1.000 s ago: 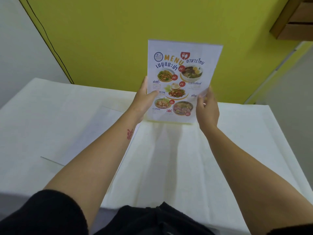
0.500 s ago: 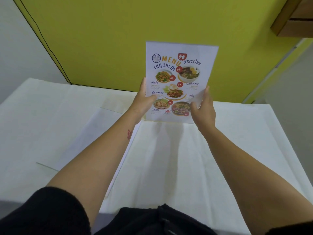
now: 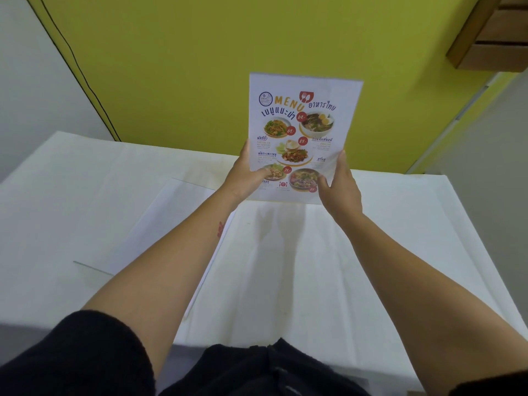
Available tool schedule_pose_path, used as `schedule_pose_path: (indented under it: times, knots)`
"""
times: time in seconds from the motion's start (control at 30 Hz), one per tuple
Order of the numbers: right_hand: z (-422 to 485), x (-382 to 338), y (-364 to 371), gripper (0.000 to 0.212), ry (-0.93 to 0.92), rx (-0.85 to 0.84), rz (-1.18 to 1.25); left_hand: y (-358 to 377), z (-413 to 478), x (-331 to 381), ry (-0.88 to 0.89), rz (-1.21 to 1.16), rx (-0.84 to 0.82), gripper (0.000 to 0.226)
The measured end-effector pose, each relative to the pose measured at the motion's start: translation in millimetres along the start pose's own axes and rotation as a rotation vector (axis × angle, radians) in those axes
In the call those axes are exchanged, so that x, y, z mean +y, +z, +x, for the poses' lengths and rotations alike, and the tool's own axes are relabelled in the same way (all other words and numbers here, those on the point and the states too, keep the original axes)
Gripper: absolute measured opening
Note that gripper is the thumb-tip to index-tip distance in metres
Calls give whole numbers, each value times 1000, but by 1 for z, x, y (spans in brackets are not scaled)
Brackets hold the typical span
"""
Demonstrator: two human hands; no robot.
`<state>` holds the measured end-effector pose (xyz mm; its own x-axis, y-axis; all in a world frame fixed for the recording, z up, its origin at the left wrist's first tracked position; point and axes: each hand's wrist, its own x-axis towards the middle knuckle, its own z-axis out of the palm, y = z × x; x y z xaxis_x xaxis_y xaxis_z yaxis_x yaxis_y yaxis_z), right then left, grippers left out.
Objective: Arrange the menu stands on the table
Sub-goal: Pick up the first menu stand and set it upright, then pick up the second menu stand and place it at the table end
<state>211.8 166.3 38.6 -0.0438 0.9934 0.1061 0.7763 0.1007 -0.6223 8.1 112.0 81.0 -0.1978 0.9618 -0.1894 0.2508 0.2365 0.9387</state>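
I hold a printed menu sheet point(image 3: 300, 132) upright above the far part of the white-clothed table point(image 3: 400, 224). It shows food photos, the word MENU and Thai text. My left hand point(image 3: 243, 178) grips its lower left edge, thumb on the front. On the lower right edge sits my right hand point(image 3: 338, 187), fingers behind the sheet. A clear acrylic menu stand point(image 3: 160, 230) lies flat on the table to the left, partly under my left forearm.
A yellow-green wall point(image 3: 200, 67) rises right behind the table. A grey wall with a black cable point(image 3: 85, 84) is at the left. A wooden shelf point(image 3: 491, 32) hangs at the upper right. The table's right edge point(image 3: 471, 232) drops to a grey floor.
The menu sheet has shifted slightly left and turned more upright. My right hand has slid a little lower along its right edge. My left hand keeps its grip.
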Motion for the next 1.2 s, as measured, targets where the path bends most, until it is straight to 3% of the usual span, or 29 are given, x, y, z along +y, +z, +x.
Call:
schedule_pose_path:
  times: [0.2,0.47,0.73,0.97,1.2]
  knots:
    - [-24,2,7,69,-118,-38,-124,-3,-35,-12,9,176,56,64]
    - [-65,-10,34,62,-277,-177,-287,-36,-74,-69,-102,630,24,64]
    - [-110,-53,81,63,-292,-386,-346,-103,-115,-133,-261,1082,-44,68]
    - [-133,-69,109,65,-257,-535,-390,-104,-125,-143,-200,1184,-177,72]
    - [-139,-78,129,69,-144,-578,-360,-108,-137,-148,-236,1132,-139,75]
